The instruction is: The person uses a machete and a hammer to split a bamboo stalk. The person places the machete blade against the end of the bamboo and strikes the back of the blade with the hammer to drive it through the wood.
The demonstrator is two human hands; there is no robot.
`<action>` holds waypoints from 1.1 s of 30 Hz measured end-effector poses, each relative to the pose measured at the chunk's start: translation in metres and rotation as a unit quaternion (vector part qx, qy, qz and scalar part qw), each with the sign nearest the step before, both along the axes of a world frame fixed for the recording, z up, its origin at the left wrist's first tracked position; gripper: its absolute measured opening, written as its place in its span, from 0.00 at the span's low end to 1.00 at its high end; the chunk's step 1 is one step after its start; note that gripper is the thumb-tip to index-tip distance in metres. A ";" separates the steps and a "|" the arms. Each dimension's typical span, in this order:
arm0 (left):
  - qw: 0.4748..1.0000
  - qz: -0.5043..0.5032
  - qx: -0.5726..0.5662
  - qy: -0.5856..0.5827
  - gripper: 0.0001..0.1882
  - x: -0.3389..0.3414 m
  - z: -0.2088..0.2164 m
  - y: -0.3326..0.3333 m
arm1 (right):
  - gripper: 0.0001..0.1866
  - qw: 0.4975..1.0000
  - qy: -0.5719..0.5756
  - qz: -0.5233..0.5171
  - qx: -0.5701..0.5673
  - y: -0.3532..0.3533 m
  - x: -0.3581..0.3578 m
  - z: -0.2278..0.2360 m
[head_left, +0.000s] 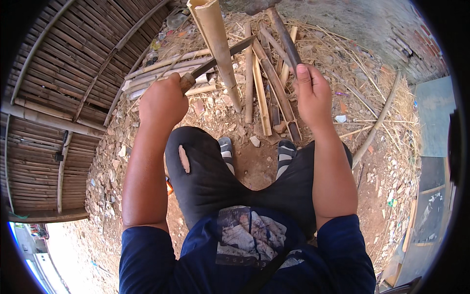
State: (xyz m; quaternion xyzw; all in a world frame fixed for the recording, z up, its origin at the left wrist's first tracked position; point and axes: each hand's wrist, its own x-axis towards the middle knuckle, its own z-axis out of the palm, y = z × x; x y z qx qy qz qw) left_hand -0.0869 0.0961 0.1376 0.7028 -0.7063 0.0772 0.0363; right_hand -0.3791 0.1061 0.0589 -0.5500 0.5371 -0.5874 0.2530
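My left hand (164, 102) is closed around the wooden handle of a long-bladed knife (208, 65), whose dark blade points up and to the right. That blade crosses an upright piece of bamboo (218, 41), split open along its upper part; whether it sits in the split or lies against the side, I cannot tell. The bamboo's lower end comes down near the ground ahead of my feet. In my right hand (313, 95) is the handle of a hammer (285, 39), raised to the right of the bamboo, its dark head cut off by the top edge.
Split bamboo lengths (274, 88) lie on the ground ahead, and more bamboo poles (166, 71) are stacked to the left. Straw and chips litter the dirt. A woven bamboo wall (54, 63) stands left, a rough wall (352, 29) at the far right. A pole (379, 120) leans at right.
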 end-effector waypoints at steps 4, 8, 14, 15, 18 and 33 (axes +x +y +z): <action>1.000 0.007 0.012 -0.010 0.11 -0.005 0.002 -0.001 | 0.21 0.999 0.003 -0.040 -0.008 -0.002 -0.001 -0.002; 1.000 0.002 0.003 -0.009 0.12 -0.004 0.001 -0.003 | 0.22 0.962 0.247 0.025 0.113 -0.009 0.010 -0.018; 1.000 0.010 0.001 -0.008 0.12 0.003 0.000 -0.003 | 0.24 0.992 0.100 -0.004 0.070 -0.009 0.006 -0.010; 1.000 0.008 0.004 -0.010 0.12 0.003 0.000 -0.003 | 0.24 0.996 0.086 -0.021 0.028 -0.008 0.006 -0.008; 1.000 -0.002 0.005 -0.005 0.12 0.002 0.001 -0.004 | 0.22 0.999 0.021 -0.030 -0.026 -0.006 0.009 -0.007; 1.000 -0.014 0.000 -0.003 0.14 0.010 -0.001 -0.007 | 0.22 1.000 0.011 -0.017 -0.018 -0.004 0.012 -0.006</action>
